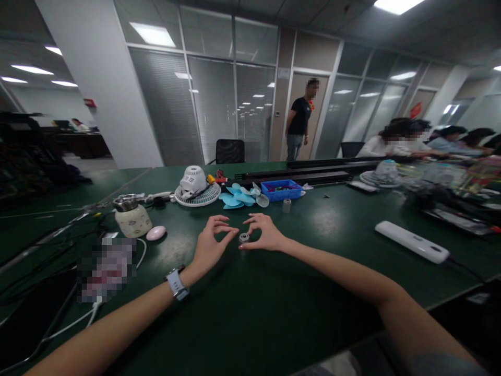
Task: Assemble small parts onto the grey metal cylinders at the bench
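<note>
toward the bench's front left corner, a blurred-out item [106,269] lies with a white cable [94,313] plugged into its near end. a watch [177,283] sits on your left wrist.

mid-bench, set back from the front edge, your right hand [268,233] has thumb and fingertip closed narrowly around a small metal cylinder [244,237], which is upright, end face up. your left hand [213,237] is just beside it: thumb and one fingertip nearly together, another finger raised apart. can't tell whether those tips pinch anything or touch the cylinder.

toward the bench's right edge, a white power strip [413,241] lies at a slant. left side, a pink oval object [156,233] is just beside a cream patterned jar [133,222].

further back, a second metal cylinder [287,206] stands just in front of a blue tray [279,196] of small parts. left of the tray: light-blue fan blades [237,197], then a white fan housing [193,180] on its grille [203,197].

along the bench's far edge, long black bars [297,176]. beyond: a black chair [230,151], and a person in a black t-shirt [299,116] standing by the door [319,99].
</note>
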Demonstrator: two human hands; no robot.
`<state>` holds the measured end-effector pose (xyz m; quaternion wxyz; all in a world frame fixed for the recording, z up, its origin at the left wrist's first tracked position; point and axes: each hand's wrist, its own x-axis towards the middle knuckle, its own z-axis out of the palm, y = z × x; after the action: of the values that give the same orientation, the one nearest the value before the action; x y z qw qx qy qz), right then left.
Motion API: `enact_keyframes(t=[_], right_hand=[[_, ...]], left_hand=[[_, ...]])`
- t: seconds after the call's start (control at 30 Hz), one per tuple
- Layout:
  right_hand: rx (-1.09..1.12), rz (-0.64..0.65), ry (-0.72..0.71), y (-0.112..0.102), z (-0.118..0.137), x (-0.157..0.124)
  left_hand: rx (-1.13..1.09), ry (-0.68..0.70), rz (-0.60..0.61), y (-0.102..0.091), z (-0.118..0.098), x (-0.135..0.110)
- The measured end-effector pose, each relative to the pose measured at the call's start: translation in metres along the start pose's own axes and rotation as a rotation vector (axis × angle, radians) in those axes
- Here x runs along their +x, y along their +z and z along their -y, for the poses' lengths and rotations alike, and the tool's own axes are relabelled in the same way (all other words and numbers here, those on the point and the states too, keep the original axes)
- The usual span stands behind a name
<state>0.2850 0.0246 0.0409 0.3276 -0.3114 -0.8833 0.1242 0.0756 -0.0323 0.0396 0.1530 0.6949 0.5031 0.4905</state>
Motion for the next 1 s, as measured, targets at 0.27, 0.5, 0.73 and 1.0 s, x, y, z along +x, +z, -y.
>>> enact_keyframes(t=[0.27, 0.5, 0.73, 1.0], right_hand=[[0.004, -0.016, 0.013, 0.000, 0.009, -0.005], [-0.201, -0.306, 0.168, -0.033, -0.043, 0.004], [-0.646, -0.340, 0.365, -0.076, -0.124, 0.038], [-0.687, -0.245, 0.515, -0.053, -0.143, 0.032]], left_hand=[[0.033, -0.186, 0.277, -0.015, 0.038, -0.021], [0.030, -0.202, 0.290, -0.015, 0.033, -0.020], [0.021, -0.256, 0.218, -0.015, 0.033, -0.019], [0.108, -0.220, 0.163, -0.017, 0.034, -0.018]])
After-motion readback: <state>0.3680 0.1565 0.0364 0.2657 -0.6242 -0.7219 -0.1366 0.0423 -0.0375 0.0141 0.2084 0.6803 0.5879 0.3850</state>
